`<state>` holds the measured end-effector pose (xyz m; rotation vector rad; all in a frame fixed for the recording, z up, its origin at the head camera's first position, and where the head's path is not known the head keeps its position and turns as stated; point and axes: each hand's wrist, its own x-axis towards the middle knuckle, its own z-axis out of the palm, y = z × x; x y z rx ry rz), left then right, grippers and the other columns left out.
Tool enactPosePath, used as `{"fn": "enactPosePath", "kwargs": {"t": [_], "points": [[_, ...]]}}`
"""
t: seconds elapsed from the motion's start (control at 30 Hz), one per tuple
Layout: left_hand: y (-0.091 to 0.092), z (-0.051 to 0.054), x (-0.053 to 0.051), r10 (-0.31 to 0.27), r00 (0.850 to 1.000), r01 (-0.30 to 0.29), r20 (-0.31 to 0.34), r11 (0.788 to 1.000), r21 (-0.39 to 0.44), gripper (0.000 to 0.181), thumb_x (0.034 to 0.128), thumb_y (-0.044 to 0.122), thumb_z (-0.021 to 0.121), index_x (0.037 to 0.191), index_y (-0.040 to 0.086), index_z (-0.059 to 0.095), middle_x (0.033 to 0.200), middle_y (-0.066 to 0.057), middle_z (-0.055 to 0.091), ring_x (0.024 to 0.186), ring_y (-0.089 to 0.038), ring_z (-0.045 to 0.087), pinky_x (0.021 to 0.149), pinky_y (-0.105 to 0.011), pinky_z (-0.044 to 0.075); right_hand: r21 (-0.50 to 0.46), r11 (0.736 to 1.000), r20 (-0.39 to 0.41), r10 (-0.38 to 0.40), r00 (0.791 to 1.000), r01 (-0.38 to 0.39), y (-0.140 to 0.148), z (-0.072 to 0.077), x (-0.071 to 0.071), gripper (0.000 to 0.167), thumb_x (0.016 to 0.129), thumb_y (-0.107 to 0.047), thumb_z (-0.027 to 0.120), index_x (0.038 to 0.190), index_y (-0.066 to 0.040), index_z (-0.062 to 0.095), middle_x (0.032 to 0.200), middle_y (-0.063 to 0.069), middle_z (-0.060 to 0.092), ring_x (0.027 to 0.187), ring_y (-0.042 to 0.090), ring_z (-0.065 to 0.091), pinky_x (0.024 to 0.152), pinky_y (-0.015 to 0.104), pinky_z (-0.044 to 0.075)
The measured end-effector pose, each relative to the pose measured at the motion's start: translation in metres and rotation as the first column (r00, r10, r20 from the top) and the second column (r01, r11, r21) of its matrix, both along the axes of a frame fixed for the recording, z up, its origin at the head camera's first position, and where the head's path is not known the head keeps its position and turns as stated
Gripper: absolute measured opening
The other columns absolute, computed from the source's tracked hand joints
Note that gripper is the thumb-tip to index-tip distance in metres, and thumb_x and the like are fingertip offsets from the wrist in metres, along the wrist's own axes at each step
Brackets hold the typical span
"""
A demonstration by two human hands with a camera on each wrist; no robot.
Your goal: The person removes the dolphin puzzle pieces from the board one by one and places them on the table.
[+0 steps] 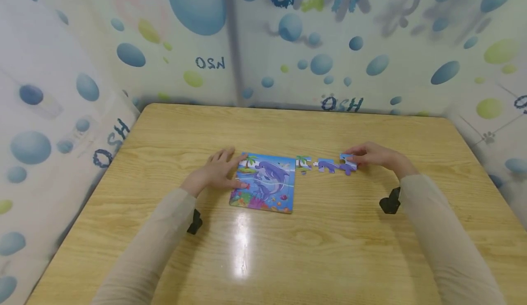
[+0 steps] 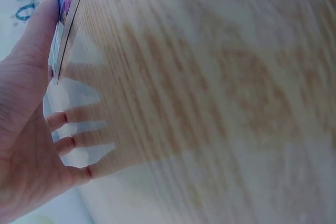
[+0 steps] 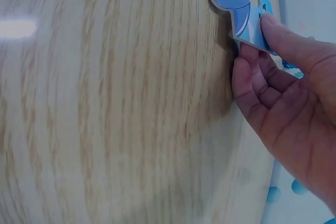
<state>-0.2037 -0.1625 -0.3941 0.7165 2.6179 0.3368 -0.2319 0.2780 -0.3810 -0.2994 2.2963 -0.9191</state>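
Note:
A square dolphin jigsaw puzzle (image 1: 267, 186) lies flat on the table. At its left edge, my left hand (image 1: 216, 170) spreads its fingers, the thumb and index finger resting on the picture. In the left wrist view, the thumb of that hand (image 2: 26, 93) reaches over the board's edge. Off to the right, my right hand (image 1: 372, 155) pinches a blue and purple jigsaw piece (image 1: 348, 165) between thumb and fingers. The right wrist view shows this jigsaw piece (image 3: 244, 11) tilted up from the wood. Beside it lie a dolphin piece (image 1: 326, 165) and a palm-tree piece (image 1: 303, 162).
The wooden table (image 1: 313, 250) meets a patterned wall (image 1: 263, 62) at the back. Dark wrist mounts show under both sleeves, one at the right wrist (image 1: 390, 202). A bright light reflection lies on the wood in front of the puzzle.

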Motion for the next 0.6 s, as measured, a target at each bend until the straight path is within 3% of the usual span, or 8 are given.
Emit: {"fn": "enactPosePath", "kwargs": {"t": [0.23,0.6], "points": [[-0.001,0.000,-0.001,0.007,1.000,-0.007,0.007,1.000,0.005,0.089,0.0794,0.056,0.060,0.148,0.024,0.013,0.153,-0.021,0.001,0.139,-0.044,0.004,0.110,-0.061,0.006,0.050,0.999,-0.043,0.006,0.999,-0.004,0.003,-0.003,0.001,0.044,0.093,-0.023,0.053,0.127,0.005,0.050,0.105,0.010,0.061,0.080,0.009,0.051,0.073,0.023,0.047],[-0.001,-0.001,-0.001,0.018,0.999,-0.018,0.029,1.000,-0.001,0.089,0.0801,0.057,0.058,0.148,0.026,0.010,0.153,-0.020,-0.002,0.139,-0.043,0.001,0.110,-0.060,0.004,0.090,0.995,-0.150,-0.030,0.988,0.043,0.002,-0.013,0.003,0.038,0.091,-0.022,0.056,0.112,0.009,0.055,0.095,0.013,0.062,0.077,0.012,0.051,0.068,0.023,0.046]]}}
